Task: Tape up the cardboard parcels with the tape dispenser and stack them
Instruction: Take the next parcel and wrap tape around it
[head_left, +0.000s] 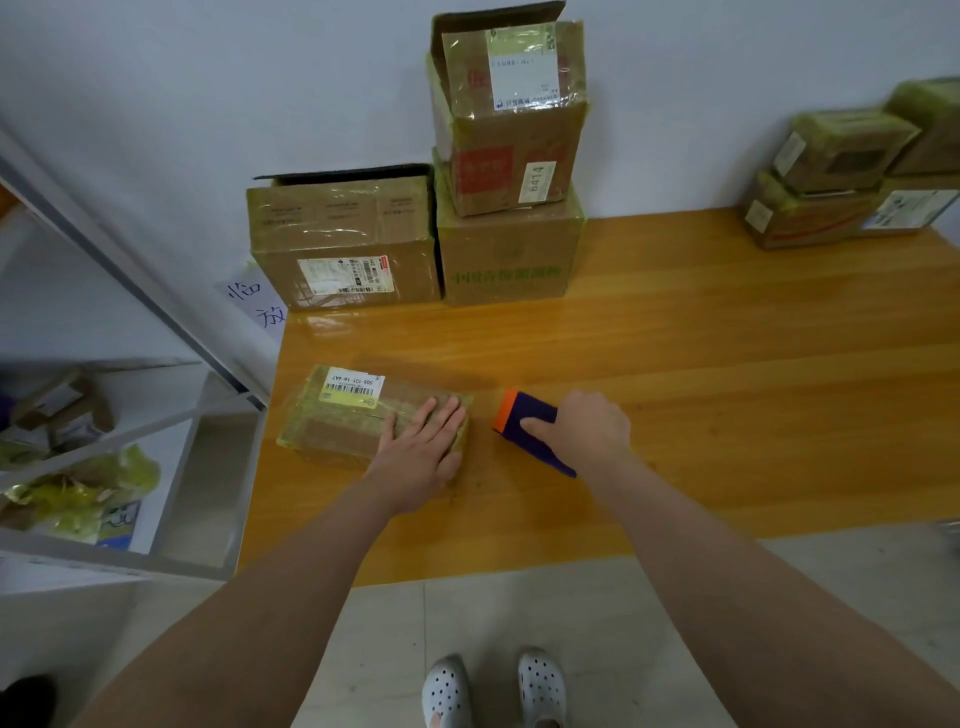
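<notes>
Pressing the parcel (358, 415), left hand (423, 457); dispenser (524, 428) just right.

Top box (511, 130) reads "6414"; paper sign (255, 305) reads "临放".

Light: soft, even indoor illumination, moderately bright, source out of view; pale sheen streaks across the glossy orange-brown wooden table (727, 338), glints on the clear-taped brown cardboard boxes (343, 244) at the white wall (156, 104), only faint shadow under the left hand (421, 452) and the purple-and-orange plastic tape dispenser (530, 409). Picture quality: centre fairly sharp, the stacked yellow-taped parcels (841, 171) at far right and the grey metal shelf frame (135, 283) at left soft and smeared; wide-angle bending bows that frame and stretches everything toward the lower corners.
</notes>
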